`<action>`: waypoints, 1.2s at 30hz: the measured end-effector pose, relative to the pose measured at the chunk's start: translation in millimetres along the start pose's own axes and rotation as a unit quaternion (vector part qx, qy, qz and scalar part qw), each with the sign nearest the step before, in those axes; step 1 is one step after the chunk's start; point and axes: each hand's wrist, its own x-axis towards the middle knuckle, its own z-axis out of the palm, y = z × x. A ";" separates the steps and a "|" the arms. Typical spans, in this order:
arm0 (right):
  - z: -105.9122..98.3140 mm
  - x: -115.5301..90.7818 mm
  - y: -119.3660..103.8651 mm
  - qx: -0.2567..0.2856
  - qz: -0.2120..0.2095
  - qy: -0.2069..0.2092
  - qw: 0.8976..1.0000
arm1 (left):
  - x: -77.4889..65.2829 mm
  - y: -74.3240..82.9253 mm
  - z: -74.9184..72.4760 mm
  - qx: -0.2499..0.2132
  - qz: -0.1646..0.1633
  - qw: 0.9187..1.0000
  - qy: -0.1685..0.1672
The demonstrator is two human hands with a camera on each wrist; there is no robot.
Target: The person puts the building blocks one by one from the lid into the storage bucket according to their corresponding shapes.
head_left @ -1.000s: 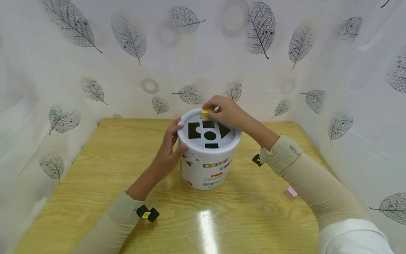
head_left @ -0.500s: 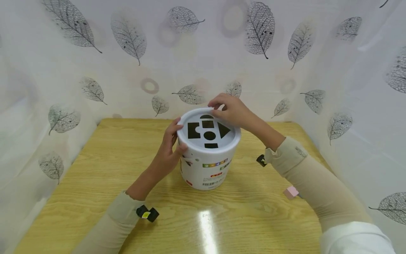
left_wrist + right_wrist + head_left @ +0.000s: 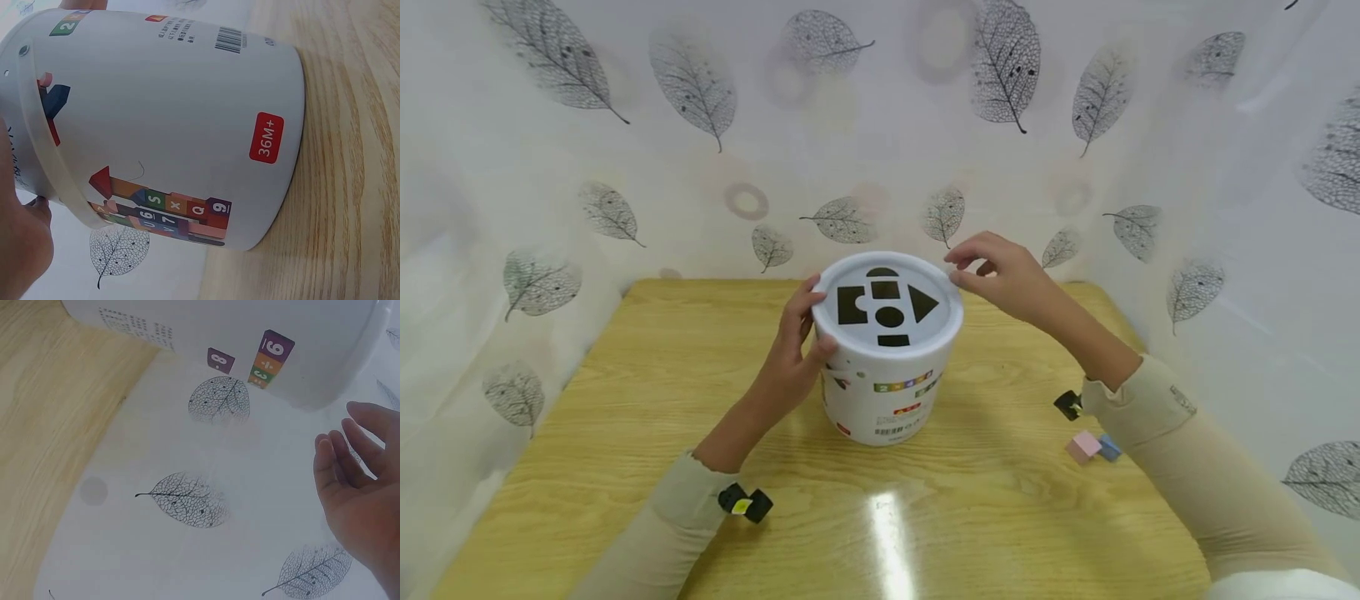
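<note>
A white shape-sorter bucket (image 3: 857, 400) stands upright on the table, its lid (image 3: 867, 334) cut with several dark holes: half-round, square, round, triangular, oblong and notched. My left hand (image 3: 790, 346) holds the bucket's left side near the rim, thumb in front and fingers toward the back. In the left wrist view that hand (image 3: 24, 240) shows only in part, beside the printed wall and the white handle. Just off the right rim hovers my right hand (image 3: 1009, 279), fingers loosely bent. The right wrist view shows this hand (image 3: 365, 487) with nothing in it.
To the right on the wooden table (image 3: 685, 358) lie a pink block (image 3: 1083, 447) and a blue block (image 3: 1108, 447), close by the right sleeve. A pale curtain (image 3: 880, 125) with leaf prints stands behind and along both sides.
The yellow block pinched over the half-round hole is gone from sight. My right hand has drawn back to the right, off the lid, uncovering the blue block. The left hand keeps its hold.
</note>
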 end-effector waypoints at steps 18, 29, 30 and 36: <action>-13.3 -97.8 42.8 -0.017 0.035 -0.001 0.999 | -0.2 1.0 0.0 -0.002 -0.002 1.000 0.002; -9.9 -151.1 66.5 -0.018 0.047 0.007 0.999 | 0.2 -0.2 1.2 -0.007 0.003 1.000 0.001; -9.4 -155.6 69.2 -0.015 0.051 0.004 0.999 | 0.4 0.1 1.4 -0.007 0.002 1.000 0.002; -6.0 -182.3 82.8 0.027 0.069 -0.011 0.997 | 0.6 0.7 1.6 -0.010 -0.001 1.000 0.005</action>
